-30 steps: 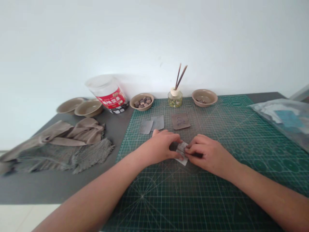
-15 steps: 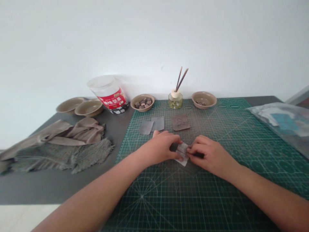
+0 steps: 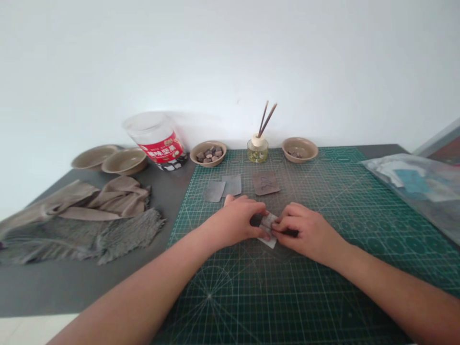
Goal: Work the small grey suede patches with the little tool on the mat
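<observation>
A small light-grey square, which looks like sandpaper, lies on the green cutting mat. My left hand holds it down, thumb on the near side and fingers on the far side. My right hand is closed in a pinch, its fingertips at the right part of the square. Whatever sits between those fingertips is hidden. Beyond my left hand lie two overlapping grey sheets. A brown square with dark handwriting lies flat behind the held piece.
At the back stand a bowl of small stones, a reed diffuser and a bowl with a few bits. To the left are two more bowls, a red-labelled tub and a crumpled cloth. A plastic bag lies right.
My right fingertips have slid slightly left over the grey square. My left hand keeps its place on it. The whole view has shifted a little.
</observation>
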Tool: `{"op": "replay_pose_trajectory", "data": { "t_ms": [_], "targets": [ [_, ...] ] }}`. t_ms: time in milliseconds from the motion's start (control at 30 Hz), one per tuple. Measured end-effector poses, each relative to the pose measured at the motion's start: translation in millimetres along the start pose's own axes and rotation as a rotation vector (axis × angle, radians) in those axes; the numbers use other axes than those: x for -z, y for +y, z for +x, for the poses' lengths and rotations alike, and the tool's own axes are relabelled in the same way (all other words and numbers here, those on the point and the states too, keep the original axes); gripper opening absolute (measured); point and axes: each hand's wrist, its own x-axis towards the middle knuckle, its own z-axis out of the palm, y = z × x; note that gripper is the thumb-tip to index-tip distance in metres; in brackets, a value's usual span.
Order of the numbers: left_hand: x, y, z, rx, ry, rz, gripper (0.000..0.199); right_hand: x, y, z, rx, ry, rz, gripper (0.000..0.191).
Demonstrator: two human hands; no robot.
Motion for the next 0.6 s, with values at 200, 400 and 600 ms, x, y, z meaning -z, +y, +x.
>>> {"op": "replay_pose_trajectory", "data": {
  "t_ms": [200, 400, 600],
  "targets": [
    [2.2, -1.4, -0.7, -0.074, 0.048, 0.013, 0.042, 2.5, -3.8, 2.0, 0.013, 0.032, 0.102, 0.007],
    [15.0, 4.2, -7.7, -0.192, 0.265, -0.207, 0.028, 15.8, -14.3, 14.8, -0.418, 0.105, 0.647, 0.018],
    [18.0, 4.4, -11.2, -0.214, 0.411, -0.440, 0.014, 10.8, -20.3, 34.9, -0.480, 0.229, 1.024, 0.029]
  ]
}}
